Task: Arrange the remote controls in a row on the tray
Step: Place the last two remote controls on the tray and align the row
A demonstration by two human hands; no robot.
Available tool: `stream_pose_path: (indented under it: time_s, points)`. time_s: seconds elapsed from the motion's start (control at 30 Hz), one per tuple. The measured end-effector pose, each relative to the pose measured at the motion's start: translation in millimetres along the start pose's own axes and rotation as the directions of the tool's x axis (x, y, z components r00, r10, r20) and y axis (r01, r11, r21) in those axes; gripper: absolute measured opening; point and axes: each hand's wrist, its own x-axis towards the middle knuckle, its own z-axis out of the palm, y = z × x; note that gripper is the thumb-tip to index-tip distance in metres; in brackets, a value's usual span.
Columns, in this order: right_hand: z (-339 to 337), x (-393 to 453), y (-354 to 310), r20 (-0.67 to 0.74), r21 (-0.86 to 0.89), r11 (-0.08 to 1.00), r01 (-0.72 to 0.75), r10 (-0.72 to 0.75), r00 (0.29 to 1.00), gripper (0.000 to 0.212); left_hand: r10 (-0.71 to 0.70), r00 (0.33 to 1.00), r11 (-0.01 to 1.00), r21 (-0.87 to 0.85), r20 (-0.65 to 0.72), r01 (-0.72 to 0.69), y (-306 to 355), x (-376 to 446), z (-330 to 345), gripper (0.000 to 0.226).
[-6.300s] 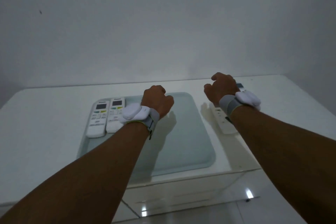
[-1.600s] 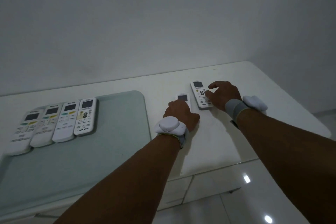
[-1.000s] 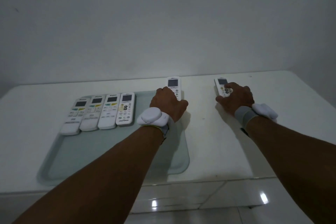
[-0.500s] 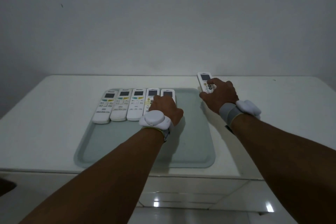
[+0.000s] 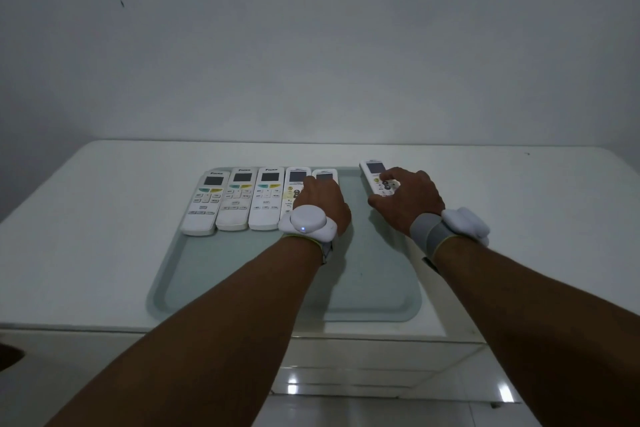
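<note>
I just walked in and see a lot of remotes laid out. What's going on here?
A person is lining up remote controls on a pale tray. Four lie side by side along its far edge. The left hand rests on a fifth remote at the end of that row. The right hand holds a sixth remote at the tray's far right corner, apart from the row.

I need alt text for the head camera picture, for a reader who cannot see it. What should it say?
Five white remote controls lie side by side along the far edge of a pale green tray on a white table. The left hand rests on the fifth remote, and the right hand holds a sixth remote, angled, at the tray's far right corner.
</note>
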Motion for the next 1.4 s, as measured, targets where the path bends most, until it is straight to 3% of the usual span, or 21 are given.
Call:
stream_pose_path:
  time_s: [0.1, 0.2, 0.53, 0.83, 1.0, 1.2, 1.4]
  points:
    - [6, -3, -2, 0.026, -0.021, 1.000, -0.006, 0.007, 1.000, 0.048, 0.019, 1.000, 0.999, -0.037, 0.009, -0.019, -3, 4, -4, 0.040]
    - [14, -9, -6, 0.049, -0.033, 0.999, -0.012, 0.013, 0.999, 0.049, 0.007, 1.000, 0.997, -0.078, -0.003, -0.008, -8, 3, -8, 0.034]
    - [43, -25, -20, 0.055, -0.048, 0.999, -0.005, 0.008, 0.998, 0.045, -0.136, 0.984, 0.988, -0.095, -0.119, 0.125, -73, 2, -40, 0.029]
    - [43, -13, -29, 0.123, -0.089, 0.994, 0.056, -0.045, 0.991, 0.047, -0.116, 0.991, 0.984, -0.141, -0.060, 0.107, -107, -11, -47, 0.031]
    - [37, -12, -26, 0.089, -0.091, 0.996, 0.013, -0.005, 0.996, 0.050, -0.111, 0.993, 0.984, -0.147, -0.040, 0.104, -129, -13, -52, 0.048]
    - [41, -28, -47, 0.074, -0.169, 0.938, 0.303, -0.295, 0.953, 0.055, -0.085, 0.995, 0.996, -0.031, 0.047, 0.086, -164, -21, -69, 0.082]
    - [65, -38, -76, 0.224, -0.257, 0.855, 0.451, -0.401, 0.888, 0.052, -0.093, 0.990, 0.994, 0.065, 0.106, 0.086, -198, -21, -67, 0.070]
